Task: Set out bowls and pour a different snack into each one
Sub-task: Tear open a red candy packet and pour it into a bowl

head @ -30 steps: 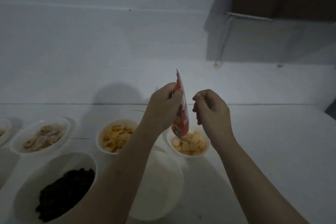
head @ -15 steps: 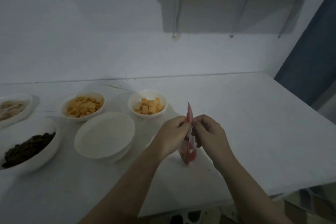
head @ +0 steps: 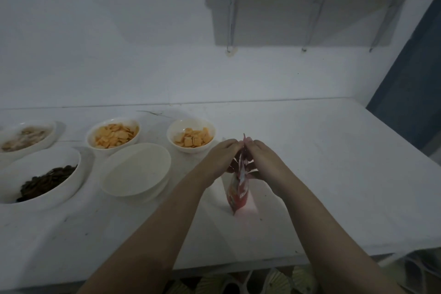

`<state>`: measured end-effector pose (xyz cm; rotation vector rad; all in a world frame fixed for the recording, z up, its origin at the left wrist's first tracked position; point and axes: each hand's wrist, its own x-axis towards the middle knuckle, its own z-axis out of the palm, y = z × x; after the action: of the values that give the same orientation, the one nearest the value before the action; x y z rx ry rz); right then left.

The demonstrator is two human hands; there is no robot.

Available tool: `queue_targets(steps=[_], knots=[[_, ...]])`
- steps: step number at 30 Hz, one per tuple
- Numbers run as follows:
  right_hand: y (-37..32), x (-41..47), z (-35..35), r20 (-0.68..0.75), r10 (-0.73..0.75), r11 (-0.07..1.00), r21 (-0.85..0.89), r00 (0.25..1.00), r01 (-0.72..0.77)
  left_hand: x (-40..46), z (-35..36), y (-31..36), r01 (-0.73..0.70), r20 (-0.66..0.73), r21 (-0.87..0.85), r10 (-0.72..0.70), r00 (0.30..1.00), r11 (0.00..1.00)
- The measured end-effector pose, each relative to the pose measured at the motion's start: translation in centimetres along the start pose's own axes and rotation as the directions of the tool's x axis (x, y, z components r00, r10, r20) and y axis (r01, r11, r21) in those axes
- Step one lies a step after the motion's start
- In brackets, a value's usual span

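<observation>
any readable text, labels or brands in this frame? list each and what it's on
None can be read.
Red snack packet, held at its top by the left hand and right hand: light printed markings on its face, too blurred and dim to make out.
The bowls, such as the empty bowl, the table and the wall show no lettering.

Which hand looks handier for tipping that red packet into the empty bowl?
Probably the left hand: the empty bowl lies on its side of the red packet, which both hands pinch. The right hand would have to cross over.
</observation>
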<state>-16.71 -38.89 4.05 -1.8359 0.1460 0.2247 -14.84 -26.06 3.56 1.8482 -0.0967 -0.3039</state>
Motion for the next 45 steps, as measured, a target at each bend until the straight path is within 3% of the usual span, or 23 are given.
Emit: queue_targets(steps=[7,17,24,30,34,41,45], knots=[[0.6,0.1,-0.6,0.072,-0.057,0.998,-0.029,0.996,0.059,0.1,-0.5,-0.4,-0.031,0.075,-0.047,0.034,0.997,0.998],[-0.3,0.4,-1.0,0.048,-0.128,0.976,-0.172,0.991,0.134,0.5,0.0,0.2,0.001,0.035,0.029,-0.002,0.999,1.0],[-1.2,0.5,-1.7,0.082,-0.196,0.887,-0.41,0.977,0.212,1.0,0.0,0.6,0.029,0.035,0.008,-0.029,0.999,1.0],[-1.1,0.9,-2.1,0.148,-0.107,0.956,-0.256,0.983,0.143,1.2,-0.3,0.7,0.032,0.049,0.044,-0.034,0.998,0.999],[-0.5,1.0,-1.5,0.089,-0.158,0.947,-0.269,0.983,0.177,1.5,-0.5,0.3,-0.068,0.029,0.053,0.067,0.997,0.996],[-0.3,1.4,-0.9,-0.02,-0.275,0.941,-0.209,0.961,0.265,1.8,0.2,-0.6,-0.195,-0.107,-0.098,0.184,0.977,0.976],[-0.2,1.7,-0.7,-0.057,-0.335,0.917,-0.247,0.94,0.312,2.1,-0.4,-0.4,-0.226,-0.134,0.083,0.236,0.963,0.971]])
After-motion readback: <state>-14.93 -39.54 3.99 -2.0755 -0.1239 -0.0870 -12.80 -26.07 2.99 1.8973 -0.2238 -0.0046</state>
